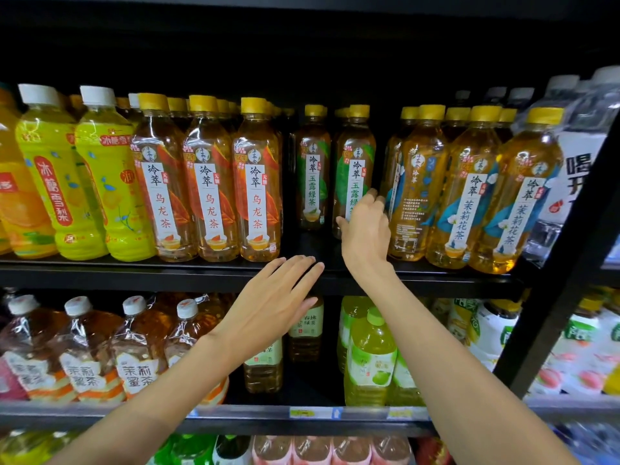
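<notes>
Shelving (560, 263), black, is filling the whole frame, with a slanted post running down the right side. Upper shelf (134, 273) is crossing the middle of the frame and carrying one long rank of bottles. Yellow bottles (100, 182) are standing at the left, orange-label bottles (208, 182) left of centre, blue-label bottles (469, 196) right of centre, and water bottles (577, 156) at the upper right. Lower shelf (235, 417) is crossing the bottom third, holding white-capped bottles (84, 350) at the lower left and pale green bottles (369, 357) right of centre. Price tags (302, 413) are sitting on its front edge.

Two bare forearms are spanning from the bottom edge to the centre. Left hand (275, 297) is hovering palm-down at the centre, in front of the upper shelf's edge, fingers straight and together, holding nothing. Right hand (365, 229) is sitting just right of centre, further in over the shelf, and is grasping the green bottle (355, 156). Its thumb is lying against the bottle's left side and its fingers are curling round the right side.

Green bottle is standing upright on the upper shelf, set back from the front rank, in the gap between the orange-label and blue-label bottles. Second green-label bottle (312, 169) is standing just beside it on the left, untouched. Both are wearing yellow caps (359, 110).
</notes>
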Available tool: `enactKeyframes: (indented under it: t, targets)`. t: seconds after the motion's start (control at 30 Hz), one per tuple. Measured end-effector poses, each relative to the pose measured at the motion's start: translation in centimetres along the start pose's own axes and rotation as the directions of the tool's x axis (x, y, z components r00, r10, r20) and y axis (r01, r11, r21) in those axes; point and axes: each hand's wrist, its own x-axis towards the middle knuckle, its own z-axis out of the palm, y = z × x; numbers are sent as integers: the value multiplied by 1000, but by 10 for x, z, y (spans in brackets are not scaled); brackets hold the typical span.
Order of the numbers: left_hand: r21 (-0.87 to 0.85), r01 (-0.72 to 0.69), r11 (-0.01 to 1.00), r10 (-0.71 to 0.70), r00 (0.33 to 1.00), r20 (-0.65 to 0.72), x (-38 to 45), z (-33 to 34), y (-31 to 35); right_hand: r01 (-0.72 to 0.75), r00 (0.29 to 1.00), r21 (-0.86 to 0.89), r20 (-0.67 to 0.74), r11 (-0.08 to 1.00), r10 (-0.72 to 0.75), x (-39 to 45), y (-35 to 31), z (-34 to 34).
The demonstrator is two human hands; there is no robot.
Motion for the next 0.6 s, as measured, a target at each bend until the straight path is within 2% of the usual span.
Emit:
enactKeyframes:
  t: [0.6]
  targets:
    - [-8,48,999,-47,996,81,-2,-5,4,-22,996,-33,83,999,24,23,-4,23]
